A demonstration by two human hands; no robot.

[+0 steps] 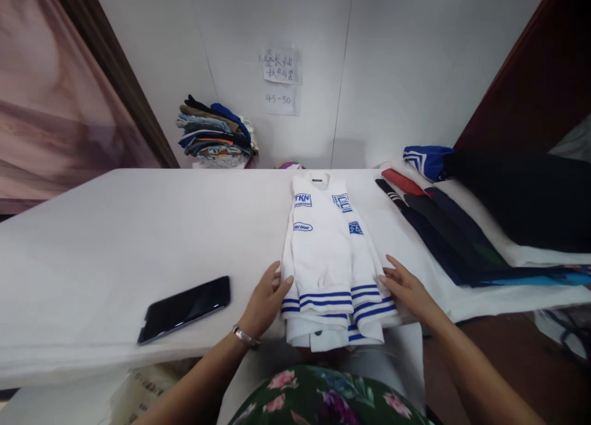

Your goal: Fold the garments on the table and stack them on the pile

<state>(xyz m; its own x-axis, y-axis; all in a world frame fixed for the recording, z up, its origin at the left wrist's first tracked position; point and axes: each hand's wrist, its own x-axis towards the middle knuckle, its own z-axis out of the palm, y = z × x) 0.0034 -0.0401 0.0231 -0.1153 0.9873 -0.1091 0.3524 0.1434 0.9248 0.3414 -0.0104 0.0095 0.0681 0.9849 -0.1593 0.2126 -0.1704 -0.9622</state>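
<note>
A white jacket (322, 252) with blue stripes and blue lettered patches lies partly folded before me, its collar toward the wall and its sleeves laid over the front. The striped hem hangs at the table's near edge. At the jacket's left side is my left hand (268, 292), fingers apart, the tips beside the cloth. My right hand (407, 289) rests at the right side, fingers spread, touching or close to the striped cuff. Neither hand grips the fabric.
A black phone (185, 309) lies on the white table (115, 240) to the left. Folded clothes are stacked (217, 132) by the wall. More dark garments (443, 228) lie to the right, with a blue striped one (427, 160) behind. Handwritten paper signs (282, 80) hang on the wall.
</note>
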